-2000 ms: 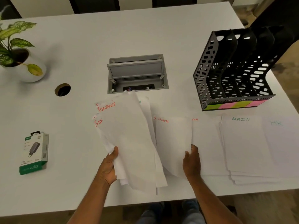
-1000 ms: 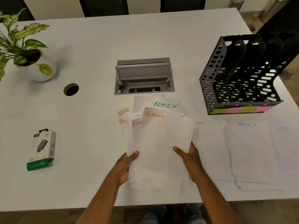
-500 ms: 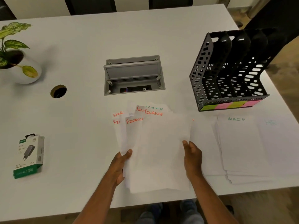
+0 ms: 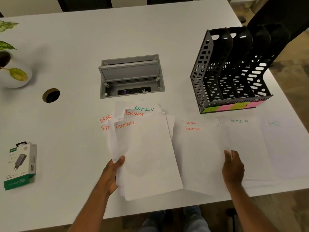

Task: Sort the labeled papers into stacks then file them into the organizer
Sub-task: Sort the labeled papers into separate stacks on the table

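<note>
A: Where are the unsorted papers?

B: The left hand [image 4: 111,174] grips a fanned bundle of sheets [image 4: 147,156] at its lower left edge, thumb on top, fingers hidden beneath. The top sheet reads FINANCE in red; behind it show another FINANCE, an ADMIN in green, and part of SPORTS.

A: And the right hand?

B: The right hand [image 4: 233,168] rests on the right edge of a FINANCE sheet [image 4: 199,156] lying on the FINANCE stack, just right of the bundle. Whether the fingers pinch that sheet or only press it, I cannot tell.

A: Other stacks?

B: An ADMIN stack [image 4: 245,144] sits just right of the FINANCE one, and an HR stack [image 4: 287,148] lies beyond it, near the table's right edge.

A: The organizer?

B: The black mesh file organizer [image 4: 232,74] stands behind those stacks, with 4 slots and green and pink sticky labels along its front lip.

A: Anything else on the white table [image 4: 83,39]?

B: A boxed charger [image 4: 20,166] at left, a potted plant [image 4: 11,71], a round cable hole [image 4: 51,95], and an open grey power-socket box [image 4: 131,76].
</note>
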{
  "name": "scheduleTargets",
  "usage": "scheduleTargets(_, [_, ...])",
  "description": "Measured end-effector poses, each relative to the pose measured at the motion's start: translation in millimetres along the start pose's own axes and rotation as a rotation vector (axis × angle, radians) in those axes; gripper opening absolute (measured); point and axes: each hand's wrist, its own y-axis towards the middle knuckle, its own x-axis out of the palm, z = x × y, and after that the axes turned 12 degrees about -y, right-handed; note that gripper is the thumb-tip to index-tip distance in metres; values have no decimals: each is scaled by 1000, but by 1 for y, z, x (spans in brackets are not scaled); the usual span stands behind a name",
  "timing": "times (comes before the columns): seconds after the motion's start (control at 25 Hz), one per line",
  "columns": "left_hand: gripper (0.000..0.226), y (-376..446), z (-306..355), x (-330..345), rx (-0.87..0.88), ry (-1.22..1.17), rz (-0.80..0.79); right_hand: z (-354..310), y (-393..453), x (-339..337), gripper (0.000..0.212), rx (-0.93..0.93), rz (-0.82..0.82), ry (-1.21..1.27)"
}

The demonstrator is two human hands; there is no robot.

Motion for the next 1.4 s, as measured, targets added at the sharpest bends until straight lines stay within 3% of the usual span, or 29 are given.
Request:
scheduleTargets(0.2, [44, 2, -3, 6, -8, 19, 17, -12, 22, 2, 34, -19, -54, -94])
scheduleTargets(0.28, [45, 2, -5, 12, -17, 21, 17, -22, 26, 4, 50, -5, -57, -187])
scheduleTargets(0.32, [45, 1, -6, 16, -20, 17, 15, -29, 24, 4, 55, -19, -38, -177])
scheduleTargets(0.4, [45, 0, -10, 24, -23, 8, 13, -48, 7, 6, 40, -122, -35, -17])
scheduleTargets(0.48, [47, -1, -14, 30, -36, 5, 22, -78, -23, 6, 18, -141, -217, 253])
scheduleTargets(0.56, [48, 0, -19, 34, -54, 16, 35, -108, -51, 11, 31, -121, -459, 384])
scheduleTargets(0.64, [47, 2, -21, 38, -61, 42, 44, -125, -67, 18, 40, -102, -557, 413])
scheduleTargets(0.76, [48, 3, -22, 42, -69, 43, 40, -128, -71, 27, 25, 4, -494, 505])
scheduleTargets(0.96, [48, 3, -22, 41, -77, -21, 14, -116, -64, 23, 9, 12, -448, 603])
scheduleTargets(1.16, [39, 3, -27, 37, -91, -20, -29, -115, -59, 16, 40, 131, -678, 821])
scheduleTargets(1.24, [40, 2, -28, 37, -89, -2, -38, -120, -59, 17, 44, 122, -712, 840])
scheduleTargets(1.4, [39, 2, -28, 38, -85, 4, -19, -129, -60, 16, 25, 164, -469, 853])
